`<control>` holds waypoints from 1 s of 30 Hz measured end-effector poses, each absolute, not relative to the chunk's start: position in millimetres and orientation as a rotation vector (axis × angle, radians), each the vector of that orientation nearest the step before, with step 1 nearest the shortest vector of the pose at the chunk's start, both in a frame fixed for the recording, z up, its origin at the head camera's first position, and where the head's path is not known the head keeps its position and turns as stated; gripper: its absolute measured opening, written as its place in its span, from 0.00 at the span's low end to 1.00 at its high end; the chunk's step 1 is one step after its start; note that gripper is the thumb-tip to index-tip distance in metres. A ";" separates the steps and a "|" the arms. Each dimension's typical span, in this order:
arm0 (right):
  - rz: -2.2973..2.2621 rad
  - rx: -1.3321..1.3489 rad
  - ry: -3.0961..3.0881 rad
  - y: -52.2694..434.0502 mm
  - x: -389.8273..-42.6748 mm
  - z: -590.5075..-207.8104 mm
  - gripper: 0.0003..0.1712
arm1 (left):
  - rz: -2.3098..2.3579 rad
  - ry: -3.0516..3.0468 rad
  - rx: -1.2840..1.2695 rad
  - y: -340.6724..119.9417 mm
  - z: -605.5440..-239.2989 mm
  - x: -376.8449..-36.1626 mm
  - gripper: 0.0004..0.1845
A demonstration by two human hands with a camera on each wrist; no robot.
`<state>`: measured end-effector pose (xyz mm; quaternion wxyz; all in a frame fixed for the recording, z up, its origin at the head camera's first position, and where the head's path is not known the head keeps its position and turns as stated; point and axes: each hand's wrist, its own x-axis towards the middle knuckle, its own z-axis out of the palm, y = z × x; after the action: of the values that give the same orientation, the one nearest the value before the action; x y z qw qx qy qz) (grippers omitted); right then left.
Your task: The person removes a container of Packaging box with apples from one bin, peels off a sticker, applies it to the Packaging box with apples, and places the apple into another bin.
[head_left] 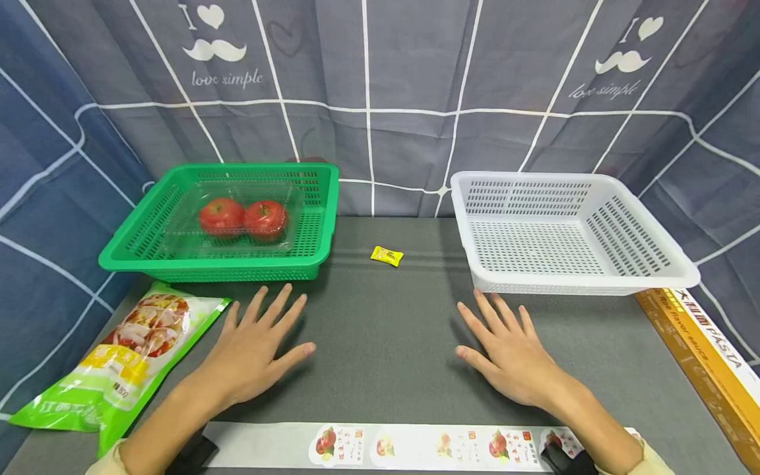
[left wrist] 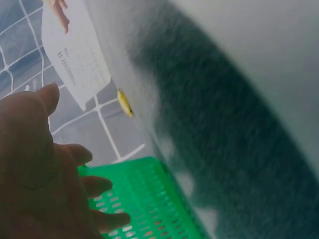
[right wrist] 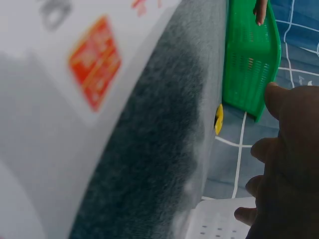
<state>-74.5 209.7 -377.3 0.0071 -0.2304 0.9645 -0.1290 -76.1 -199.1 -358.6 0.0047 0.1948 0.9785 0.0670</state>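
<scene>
In the head view, both hands lie low above the tabletop (head_left: 386, 349), and each grip is loose, its fingers spread apart with nothing between them. The left hand (head_left: 255, 349) points away and a little right, its fingertips near the front of the green basket (head_left: 231, 265). The right hand (head_left: 512, 353) points away and left, its fingertips just beside the front edge of the white basket (head_left: 582, 282); whether they touch it cannot be told. Both baskets stand upright at the back, long axes running left to right. In the green one is a clear pack (head_left: 184, 232) with two tomatoes (head_left: 221, 218) side by side. The white one shows its slotted floor. Between the baskets lies a yellow sweet (head_left: 387, 256), long axis roughly crosswise, right end slightly nearer. A bag (head_left: 130, 363) lies diagonally at far left, upper end by the green basket. A box (head_left: 700, 363) slants along the right, its back end at the white basket's corner. A label strip (head_left: 415, 445) runs crosswise in front.

The left wrist view shows that hand's fingers parted before the green basket, the sweet beyond.

In the right wrist view, the fingers are likewise spaced, fingertips by the white basket.
</scene>
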 end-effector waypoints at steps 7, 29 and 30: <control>-0.468 -0.748 3.014 204.4 -72.6 -370.1 0.38 | 0.672 3.003 0.470 -201.6 -348.9 -80.7 0.44; -1.559 -0.719 2.467 121.0 -112.9 -309.0 0.29 | 2.489 2.038 -0.655 -200.7 -329.1 -129.8 0.46; -1.592 -0.699 2.455 116.8 -116.0 -308.4 0.28 | 2.530 2.015 -0.690 -199.7 -329.7 -132.1 0.44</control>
<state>-116.0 116.8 -308.4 0.0667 -0.2319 0.8142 -0.5281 -132.1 -199.7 -329.7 -0.0824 -0.2079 0.6072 0.7624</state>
